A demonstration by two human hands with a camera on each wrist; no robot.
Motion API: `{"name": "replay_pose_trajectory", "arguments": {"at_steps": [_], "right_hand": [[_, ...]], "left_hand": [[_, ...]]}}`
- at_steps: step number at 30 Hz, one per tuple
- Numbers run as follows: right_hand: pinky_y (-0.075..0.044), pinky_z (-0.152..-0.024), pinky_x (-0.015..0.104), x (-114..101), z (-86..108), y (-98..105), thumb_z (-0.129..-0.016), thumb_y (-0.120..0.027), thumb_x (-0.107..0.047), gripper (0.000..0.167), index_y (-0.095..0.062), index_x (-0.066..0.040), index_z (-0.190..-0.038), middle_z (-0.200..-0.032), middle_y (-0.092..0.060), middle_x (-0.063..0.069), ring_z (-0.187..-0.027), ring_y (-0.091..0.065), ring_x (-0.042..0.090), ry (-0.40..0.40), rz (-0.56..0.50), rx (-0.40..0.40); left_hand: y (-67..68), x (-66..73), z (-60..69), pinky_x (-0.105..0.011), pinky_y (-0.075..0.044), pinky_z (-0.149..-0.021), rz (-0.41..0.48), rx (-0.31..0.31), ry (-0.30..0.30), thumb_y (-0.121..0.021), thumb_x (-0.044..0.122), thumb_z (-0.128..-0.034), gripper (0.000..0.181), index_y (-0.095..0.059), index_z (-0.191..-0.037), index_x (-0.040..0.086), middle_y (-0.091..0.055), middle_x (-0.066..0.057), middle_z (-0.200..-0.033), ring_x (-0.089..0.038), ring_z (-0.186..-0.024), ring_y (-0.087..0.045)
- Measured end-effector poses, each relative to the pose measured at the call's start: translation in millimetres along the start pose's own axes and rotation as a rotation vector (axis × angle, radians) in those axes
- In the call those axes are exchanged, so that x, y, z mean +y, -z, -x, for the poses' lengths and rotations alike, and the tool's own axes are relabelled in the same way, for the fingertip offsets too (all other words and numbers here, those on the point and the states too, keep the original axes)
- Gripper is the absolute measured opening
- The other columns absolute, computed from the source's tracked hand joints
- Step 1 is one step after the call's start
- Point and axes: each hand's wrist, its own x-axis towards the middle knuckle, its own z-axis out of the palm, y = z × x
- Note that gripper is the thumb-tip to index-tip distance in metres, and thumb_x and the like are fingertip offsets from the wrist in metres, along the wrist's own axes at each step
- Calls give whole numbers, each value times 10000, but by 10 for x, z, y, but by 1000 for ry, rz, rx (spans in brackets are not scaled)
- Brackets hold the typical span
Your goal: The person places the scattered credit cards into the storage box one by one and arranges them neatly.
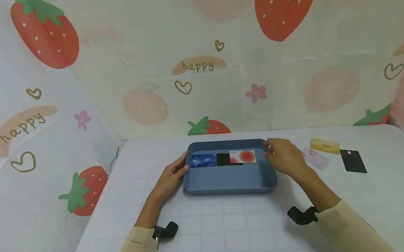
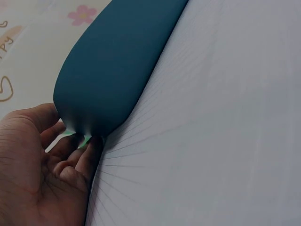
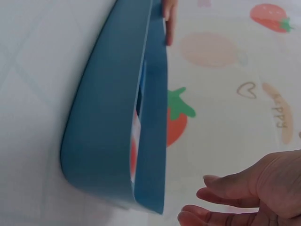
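A shallow blue-grey tray holds a blue card, a black card and a white card with red circles that overlaps the black one. At the tray's left end, my left hand grips the wall; the left wrist view shows fingers of this hand bent against the tray. My right hand is beside the right end, fingers loosely bent. A gap separates the right hand from the tray in the right wrist view, and it holds nothing.
Right of the tray, a yellow card, a pale pinkish card and another black card lie on the white table. Strawberry-patterned cloth hangs behind and at both sides.
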Motion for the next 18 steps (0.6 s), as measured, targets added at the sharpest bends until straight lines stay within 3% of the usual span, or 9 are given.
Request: {"name": "replay_pose_trajectory", "arguments": {"at_steps": [6, 9, 18], "right_hand": [[-551, -705, 432, 83, 117, 118, -973, -682, -176, 341, -659, 5, -1261, -1076, -694, 198, -911, -628, 335, -2, 16, 19], [-551, -729, 448, 134, 164, 169, -972, -687, -187, 351, -658, 5, -1264, -1089, -694, 210, -918, -626, 344, -10, 17, 23], [-548, -773, 497, 311, 229, 279, -980, -675, -241, 397, -639, 8, -1286, -1141, -684, 237, -977, -623, 374, -38, -7, 35]], "left_hand": [[-41, 250, 103, -457, -214, -1232, -1, -1, 13, -493, 69, -1071, 546, -292, -1570, -24, -268, -181, -1635, -315, -1522, -230], [-53, 311, 131, -475, -207, -1232, -6, -1, 4, -486, 62, -1072, 543, -287, -1567, -36, -267, -197, -1632, -335, -1520, -229], [-13, 39, 15, -456, -194, -1237, -12, 6, 9, -482, 77, -1077, 546, -282, -1580, 2, -254, -161, -1642, -302, -1527, -215]]}}
